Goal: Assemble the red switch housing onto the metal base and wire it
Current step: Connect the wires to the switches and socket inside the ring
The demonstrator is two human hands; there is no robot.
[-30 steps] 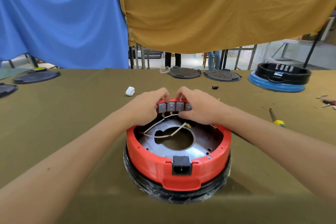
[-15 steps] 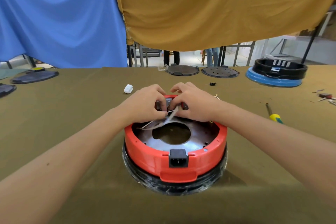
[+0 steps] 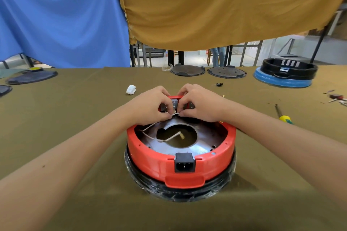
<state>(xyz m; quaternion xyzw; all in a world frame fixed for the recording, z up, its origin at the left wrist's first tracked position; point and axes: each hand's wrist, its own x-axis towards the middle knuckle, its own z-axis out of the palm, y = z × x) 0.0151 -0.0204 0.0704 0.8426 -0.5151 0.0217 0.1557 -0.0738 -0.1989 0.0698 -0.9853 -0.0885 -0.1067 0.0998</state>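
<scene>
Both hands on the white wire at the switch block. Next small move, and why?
Probably push the wire end onto a terminal of the gray switch block. The left hand and right hand pinch it just below the block at the far rim of the red housing; whether it is seated is hidden. A second white wire lies loose over the metal base.

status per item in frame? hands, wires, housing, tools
Left hand: pinching the white wire at the switch block.
Right hand: pinching the same wire end.
Red round plastic housing: seated on the metal base plate.
Second white wire: loose, end lying over the centre hole.
Black power socket: fitted, nothing plugged in.
Yellow-handled screwdriver: lying on the table, untouched.
</scene>
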